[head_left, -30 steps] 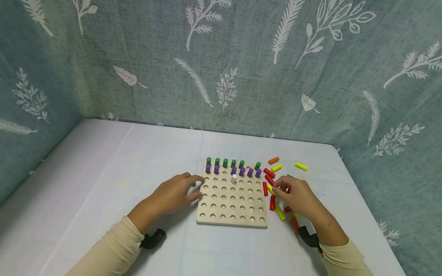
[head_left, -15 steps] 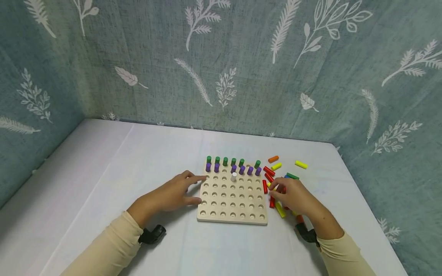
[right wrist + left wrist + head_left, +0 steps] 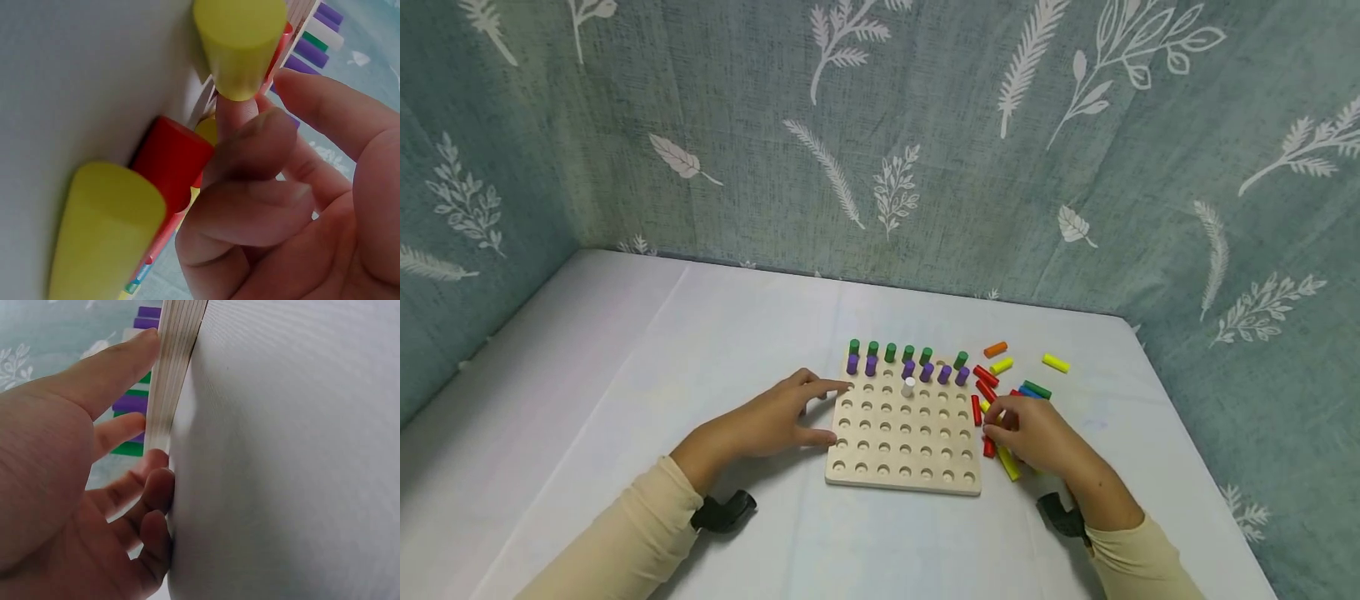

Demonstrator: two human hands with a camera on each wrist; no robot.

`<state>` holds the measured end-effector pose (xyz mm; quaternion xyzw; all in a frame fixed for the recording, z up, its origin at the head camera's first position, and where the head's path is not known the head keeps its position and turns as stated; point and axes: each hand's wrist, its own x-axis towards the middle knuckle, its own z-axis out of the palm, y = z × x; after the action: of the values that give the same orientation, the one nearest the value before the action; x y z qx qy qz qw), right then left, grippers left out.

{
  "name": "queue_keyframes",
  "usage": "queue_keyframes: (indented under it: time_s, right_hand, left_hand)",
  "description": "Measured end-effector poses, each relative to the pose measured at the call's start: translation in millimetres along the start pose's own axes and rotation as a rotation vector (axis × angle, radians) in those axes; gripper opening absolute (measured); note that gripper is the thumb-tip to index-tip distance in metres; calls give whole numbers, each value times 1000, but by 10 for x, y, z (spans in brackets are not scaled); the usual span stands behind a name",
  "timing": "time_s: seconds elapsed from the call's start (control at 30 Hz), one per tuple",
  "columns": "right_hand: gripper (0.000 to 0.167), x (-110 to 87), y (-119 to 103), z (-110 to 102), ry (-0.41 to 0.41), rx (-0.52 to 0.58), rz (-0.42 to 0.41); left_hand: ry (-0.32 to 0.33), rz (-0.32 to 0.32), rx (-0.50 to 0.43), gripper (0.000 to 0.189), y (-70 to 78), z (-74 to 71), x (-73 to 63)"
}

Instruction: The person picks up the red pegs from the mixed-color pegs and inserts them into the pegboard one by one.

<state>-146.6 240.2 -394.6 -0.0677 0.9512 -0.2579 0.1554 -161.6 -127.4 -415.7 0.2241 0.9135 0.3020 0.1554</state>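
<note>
Along the left edge of the wooden pegboard (image 3: 883,478), the left hand (image 3: 760,421) is resting relaxed and unclenched, its index finger and thumb spreading apart with their tips touching the board and its other fingers bending loosely below. Just right of the board, the right hand (image 3: 1033,432) is hanging low among loose pegs (image 3: 1009,464), its fingers curling inward near a yellow peg (image 3: 240,50) and a red peg (image 3: 172,153); whether it is gripping one cannot be told. Green pegs (image 3: 891,352), purple pegs (image 3: 871,366) and a white peg (image 3: 907,387) are standing in the board's holes.
</note>
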Motion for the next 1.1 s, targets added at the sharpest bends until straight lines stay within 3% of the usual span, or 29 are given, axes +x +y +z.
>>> queue_keyframes:
  time_s: [0.27,0.5,0.63,0.9,1.1]
  right_hand:
    - [9,7,-11,102,33,-7,10]
    - [11,5,-23,198,-5,9,79]
    - [13,32,-31,176,23,-2,67]
    - [15,19,14,160,-11,15,78]
    - [15,43,18,113,7,23,45]
  left_hand:
    - [14,-5,-23,74,-49,23,-24]
    - [-15,-17,-31,75,-61,35,-61]
    - [1,-16,-36,75,-60,17,-37]
    - [-24,-12,-42,76,-71,56,-11]
    - [-1,-8,-36,76,-42,25,25]
